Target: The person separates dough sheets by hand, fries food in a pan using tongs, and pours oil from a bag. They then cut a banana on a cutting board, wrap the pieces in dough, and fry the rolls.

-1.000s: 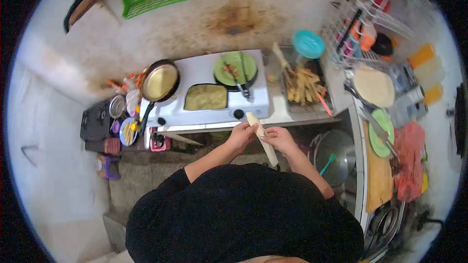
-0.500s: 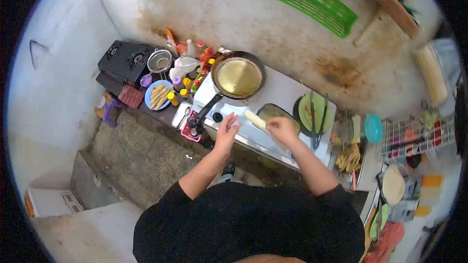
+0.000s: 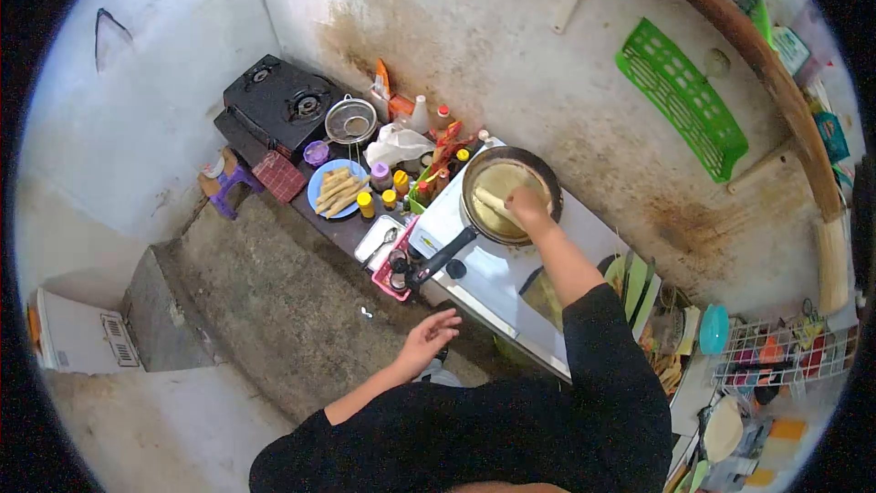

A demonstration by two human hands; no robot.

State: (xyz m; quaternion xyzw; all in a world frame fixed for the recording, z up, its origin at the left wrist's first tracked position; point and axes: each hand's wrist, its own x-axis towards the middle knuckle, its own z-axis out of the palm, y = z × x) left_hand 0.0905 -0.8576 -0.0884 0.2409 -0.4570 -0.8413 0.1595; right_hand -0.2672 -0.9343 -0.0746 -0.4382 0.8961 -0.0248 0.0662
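Now right hand [image 3: 529,210] has its fingers pinched on the roll [image 3: 493,203], laying it in the pan [image 3: 511,195] on the far stove, left hand [image 3: 429,336] hanging free with fingers spread near the bench [image 3: 342,228] edge; next: let go gently, likely.

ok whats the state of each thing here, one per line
right hand: over the frying pan, on a pale roll
pale roll: lying in the pan
frying pan: on the stove, holds oil
left hand: open, empty, off the counter
blue plate: loaded with rolls
black gas stove: bare, no flame seen
strainer: upright, looks empty
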